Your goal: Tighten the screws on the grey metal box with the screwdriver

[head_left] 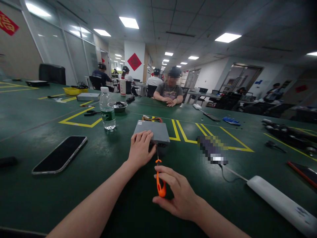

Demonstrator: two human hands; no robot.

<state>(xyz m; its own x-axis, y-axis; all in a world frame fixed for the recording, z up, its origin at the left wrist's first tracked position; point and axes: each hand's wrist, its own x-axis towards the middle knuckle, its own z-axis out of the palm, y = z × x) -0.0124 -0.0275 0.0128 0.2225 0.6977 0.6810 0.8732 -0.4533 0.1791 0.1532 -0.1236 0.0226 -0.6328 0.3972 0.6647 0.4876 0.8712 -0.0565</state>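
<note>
"What's the setting?"

"A wide office with lit ceiling panels (128,22), and a dark green tabletop (22,205) marked with yellow tape. A person in a grey T-shirt (168,92) sits across."

"Now from the left?"

"A black-screened phone in a clear case (60,155) lies flat, then a clear plastic bottle with a green label (107,112) stands upright. The left hand (140,148) comes next, fingers a little spread across the box's top, palm low by its near edge."

"Which box?"

"The flat grey metal box with bundled wires (155,129), on the table ahead of both hands. I'd expect it to be rigid and fairly weighty, a bit slick on top. Best held by its side edges, not by the wires."

"And the tool?"

"The screwdriver with an orange-and-black handle (161,191) has its thin shaft pointing at the near face; I can't make out the tip. It's probably light and stiff, best taken round the thick of the handle."

"The right hand (177,188)?"

"Half open: fingertips at the handle, thumb apart. I can't tell how firmly they bear on it. Farther right lies a long white power strip (279,201)."
</note>
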